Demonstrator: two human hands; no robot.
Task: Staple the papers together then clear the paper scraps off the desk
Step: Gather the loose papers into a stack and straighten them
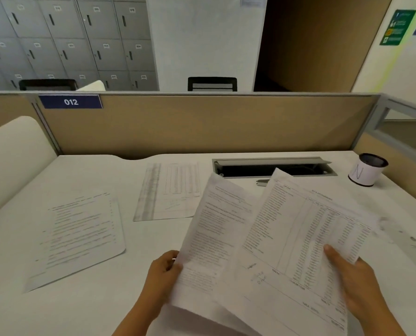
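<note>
White printed paper sheets: left hand grips text page, right hand pinches table page. Prob still gathering; next, square edges, need stapler by desk's far edge.

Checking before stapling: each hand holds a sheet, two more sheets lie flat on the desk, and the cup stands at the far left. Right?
Not quite. The head view shows the cup at the far right, not left. The left hand and right hand each hold a sheet, and two more lie flat on the desk.
</note>
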